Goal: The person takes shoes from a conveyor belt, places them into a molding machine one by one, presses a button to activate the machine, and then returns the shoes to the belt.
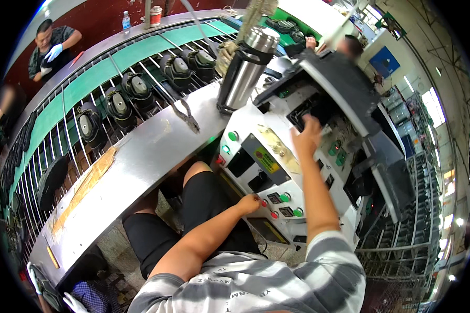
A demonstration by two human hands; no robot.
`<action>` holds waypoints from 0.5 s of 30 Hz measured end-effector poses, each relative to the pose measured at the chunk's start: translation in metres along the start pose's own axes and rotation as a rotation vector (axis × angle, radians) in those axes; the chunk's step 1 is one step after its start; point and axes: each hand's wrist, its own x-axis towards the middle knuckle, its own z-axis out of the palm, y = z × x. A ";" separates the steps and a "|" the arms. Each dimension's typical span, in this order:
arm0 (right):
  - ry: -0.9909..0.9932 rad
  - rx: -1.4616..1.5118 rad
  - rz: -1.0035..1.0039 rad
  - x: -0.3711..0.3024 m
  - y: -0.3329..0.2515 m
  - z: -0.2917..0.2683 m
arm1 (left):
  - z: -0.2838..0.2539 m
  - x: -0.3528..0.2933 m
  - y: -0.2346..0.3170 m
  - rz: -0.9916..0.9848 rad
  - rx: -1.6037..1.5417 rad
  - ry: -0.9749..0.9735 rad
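Note:
My left hand [249, 204] is closed, its fingers curled together at the edge of the white control panel [297, 190], beside a red button [263, 203]. Whether it presses or grips a knob there is hidden. Up at the machine's dark opening, my right hand [308, 137] reaches in beside a black piece [301, 115]. Its fingers are smeared and partly hidden, so I cannot tell whether they hold it. Green buttons [285, 197] and red ones sit on the panel between my arms.
A steel thermos [248, 73] stands left of the machine, near pliers [187, 117] on the metal counter [151, 143]. Beyond it, several black shoes [136, 86] rest on a roller conveyor with a green belt [91, 83]. A gloved co-worker [49, 47] is at the far left. Racks stand right.

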 end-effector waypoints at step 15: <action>-0.189 -0.205 1.131 0.101 0.034 0.034 | -0.060 -0.014 0.027 -0.065 -0.630 -0.004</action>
